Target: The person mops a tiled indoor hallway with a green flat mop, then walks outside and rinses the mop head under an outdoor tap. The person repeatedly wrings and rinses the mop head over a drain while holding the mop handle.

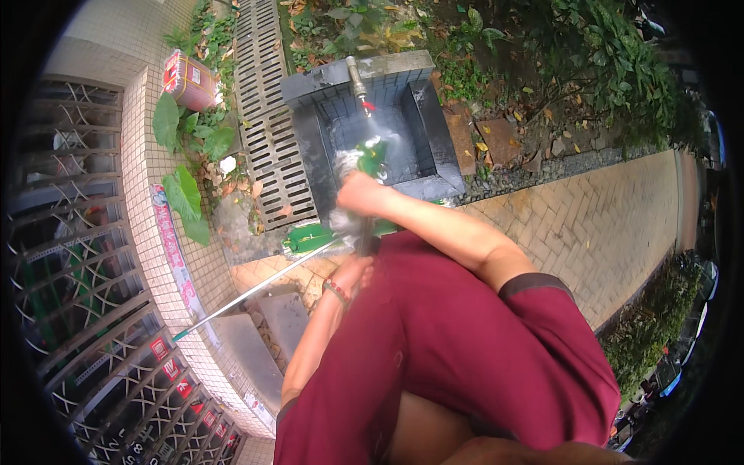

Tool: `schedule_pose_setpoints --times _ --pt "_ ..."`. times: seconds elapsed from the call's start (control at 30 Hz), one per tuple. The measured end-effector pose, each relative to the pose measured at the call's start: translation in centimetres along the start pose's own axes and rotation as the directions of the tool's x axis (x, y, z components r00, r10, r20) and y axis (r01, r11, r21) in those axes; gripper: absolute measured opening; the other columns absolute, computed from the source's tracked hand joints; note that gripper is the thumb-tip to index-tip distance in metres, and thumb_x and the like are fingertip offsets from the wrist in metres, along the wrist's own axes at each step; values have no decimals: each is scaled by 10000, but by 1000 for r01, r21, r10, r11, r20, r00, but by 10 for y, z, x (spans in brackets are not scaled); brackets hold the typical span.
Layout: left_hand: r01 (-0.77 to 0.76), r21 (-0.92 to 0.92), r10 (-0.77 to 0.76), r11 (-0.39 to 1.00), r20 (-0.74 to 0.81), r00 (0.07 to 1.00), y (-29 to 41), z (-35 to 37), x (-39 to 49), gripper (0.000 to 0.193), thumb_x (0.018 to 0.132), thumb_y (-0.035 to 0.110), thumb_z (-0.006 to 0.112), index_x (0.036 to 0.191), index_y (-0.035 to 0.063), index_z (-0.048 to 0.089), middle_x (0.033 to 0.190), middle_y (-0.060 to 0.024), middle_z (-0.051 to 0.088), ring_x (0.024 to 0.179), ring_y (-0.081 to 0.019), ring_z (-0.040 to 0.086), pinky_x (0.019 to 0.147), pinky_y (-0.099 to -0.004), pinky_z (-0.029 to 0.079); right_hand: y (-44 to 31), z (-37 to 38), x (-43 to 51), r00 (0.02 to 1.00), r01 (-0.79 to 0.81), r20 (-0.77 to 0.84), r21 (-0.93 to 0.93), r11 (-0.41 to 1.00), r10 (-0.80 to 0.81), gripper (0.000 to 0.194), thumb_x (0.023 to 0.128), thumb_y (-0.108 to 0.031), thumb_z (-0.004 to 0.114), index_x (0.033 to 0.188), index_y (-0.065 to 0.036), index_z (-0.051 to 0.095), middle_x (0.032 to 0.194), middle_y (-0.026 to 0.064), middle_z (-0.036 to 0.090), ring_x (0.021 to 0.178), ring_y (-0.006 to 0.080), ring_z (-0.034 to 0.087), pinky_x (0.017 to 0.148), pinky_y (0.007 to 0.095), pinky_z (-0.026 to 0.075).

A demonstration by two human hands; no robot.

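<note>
My right hand (363,193) is closed on grey-white mop fringe (349,161) at the front rim of a tiled outdoor sink (302,139). A wet green flat mop head (373,154) hangs into the basin beside that hand, under the running tap (357,87). Lower down, my left hand (349,274), with a beaded bracelet at the wrist, curls round the bottom of a dark, motion-blurred strip (366,235). What this strip belongs to is unclear. On the ground before the sink lies another green flat mop head (311,237) with white fringe, partly hidden by my hands.
A slim mop pole (256,292) slants from the ground mop to the tiled ledge (168,273) at left. A slotted drain grate (267,116) runs along the sink's left side. Brick paving (587,221) and a planted bed (511,110) lie to the right.
</note>
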State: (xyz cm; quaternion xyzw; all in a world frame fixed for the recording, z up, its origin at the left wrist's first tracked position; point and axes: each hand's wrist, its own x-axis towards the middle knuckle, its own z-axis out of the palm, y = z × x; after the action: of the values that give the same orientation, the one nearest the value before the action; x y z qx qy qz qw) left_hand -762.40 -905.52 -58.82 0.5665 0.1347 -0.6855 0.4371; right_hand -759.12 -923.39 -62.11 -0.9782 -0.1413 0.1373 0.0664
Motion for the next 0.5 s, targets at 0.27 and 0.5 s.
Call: schedule_pose_setpoints --times 0.27,0.5 --pt "-113 -71 113 991 8 994 10 5 24 167 877 157 506 727 107 452 567 54 415 418 -50 360 373 -200 288 7 11 5 978 10 -207 -51 999 -20 80 676 -151 607 669 -112 678 696 29 653 768 218 616 716 327 456" --pt "-31 -187 35 982 18 999 2 -5 77 146 884 139 498 751 97 456 581 35 408 440 -59 362 379 -212 290 -2 80 -13 998 11 -56 171 985 -2 109 721 -183 572 772 -150 662 764 32 647 839 219 589 725 341 452"
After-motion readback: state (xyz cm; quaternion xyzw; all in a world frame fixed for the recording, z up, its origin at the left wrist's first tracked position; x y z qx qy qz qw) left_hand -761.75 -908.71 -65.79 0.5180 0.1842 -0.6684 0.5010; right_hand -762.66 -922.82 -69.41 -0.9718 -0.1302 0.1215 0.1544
